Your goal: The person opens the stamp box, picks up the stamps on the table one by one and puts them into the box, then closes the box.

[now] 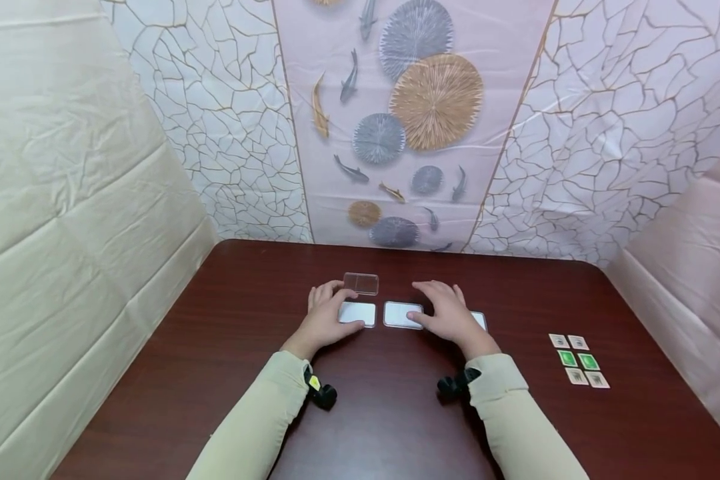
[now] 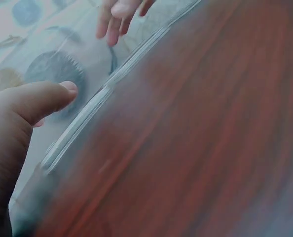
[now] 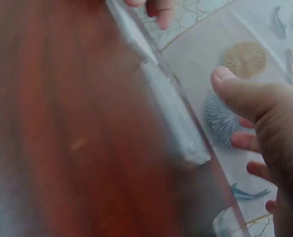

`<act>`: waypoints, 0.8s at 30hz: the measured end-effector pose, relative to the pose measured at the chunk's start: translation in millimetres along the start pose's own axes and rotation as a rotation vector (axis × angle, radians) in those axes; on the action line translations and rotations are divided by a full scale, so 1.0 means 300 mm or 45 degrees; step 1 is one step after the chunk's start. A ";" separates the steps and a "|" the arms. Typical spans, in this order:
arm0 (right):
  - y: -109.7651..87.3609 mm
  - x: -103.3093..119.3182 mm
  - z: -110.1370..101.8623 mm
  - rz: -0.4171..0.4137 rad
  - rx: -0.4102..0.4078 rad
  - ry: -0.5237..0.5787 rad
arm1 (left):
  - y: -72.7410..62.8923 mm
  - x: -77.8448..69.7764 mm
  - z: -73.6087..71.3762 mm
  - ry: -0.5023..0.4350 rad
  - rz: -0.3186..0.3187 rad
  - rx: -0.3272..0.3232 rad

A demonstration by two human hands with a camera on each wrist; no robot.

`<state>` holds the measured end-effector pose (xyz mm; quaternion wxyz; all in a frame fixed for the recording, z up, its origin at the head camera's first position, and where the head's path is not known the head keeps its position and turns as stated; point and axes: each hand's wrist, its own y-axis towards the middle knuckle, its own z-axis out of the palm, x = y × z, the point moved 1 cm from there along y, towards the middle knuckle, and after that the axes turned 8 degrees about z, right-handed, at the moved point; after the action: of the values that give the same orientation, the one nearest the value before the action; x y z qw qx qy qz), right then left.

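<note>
Three flat rectangular cases with white faces lie in a row on the table. My left hand (image 1: 326, 319) is at the left white case (image 1: 359, 314), fingers spread around its left end and thumb near its front edge. Over the right end of the middle white case (image 1: 399, 315) hovers my right hand (image 1: 450, 316), its thumb and fingers extended and apart. The right white case (image 1: 479, 320) is mostly hidden behind that hand. Both wrist views show a straight thumb above the cases; neither hand grips anything. Whether the left fingertips touch the case I cannot tell.
Behind the left case lies a clear rectangular plastic piece (image 1: 361, 284). Several small square cards (image 1: 579, 361), two of them green, form two columns on the right side of the dark wooden table (image 1: 228, 400). Patterned cloth (image 1: 390, 220) hangs at the table's back edge.
</note>
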<state>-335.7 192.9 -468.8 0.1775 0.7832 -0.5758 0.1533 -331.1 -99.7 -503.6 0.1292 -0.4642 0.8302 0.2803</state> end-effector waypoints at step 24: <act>-0.078 -0.020 0.088 -0.210 -0.062 -0.080 | 0.063 -0.152 0.099 0.336 0.140 0.171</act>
<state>-314.1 192.3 -497.4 0.1903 0.8280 -0.5180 0.0994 -324.0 -42.8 -499.4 0.0343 -0.4412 0.8811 0.1672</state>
